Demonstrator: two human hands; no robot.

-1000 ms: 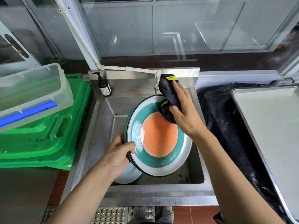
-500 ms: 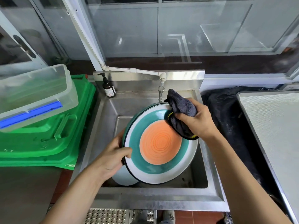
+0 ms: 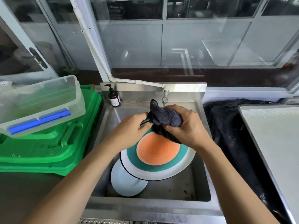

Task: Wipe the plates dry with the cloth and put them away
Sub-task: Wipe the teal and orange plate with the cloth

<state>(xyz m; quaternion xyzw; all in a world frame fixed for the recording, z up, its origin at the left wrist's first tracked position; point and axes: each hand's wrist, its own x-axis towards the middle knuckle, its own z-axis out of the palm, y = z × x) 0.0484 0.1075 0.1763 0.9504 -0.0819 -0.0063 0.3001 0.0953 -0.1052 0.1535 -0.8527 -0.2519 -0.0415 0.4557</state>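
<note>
From the head camera, my left hand has shifted from the plate's left edge, where it gripped a second ago, up to the far rim; my fingers curl round that rim beside the cloth. My right hand has slid with the dark cloth from the upper right of the plate to its top edge, fingers bunched tight round the cloth and pressing it on the rim. The striped plate, orange middle with teal and white rings, was tilted up toward me before; now it lies flatter, held over the steel sink. More of the pale blue plate shows beneath it in the sink's bottom than earlier. The soap bottle stands at the sink's back left corner. At left the clear tub rests on green crates; at right lies a metal tray
</note>
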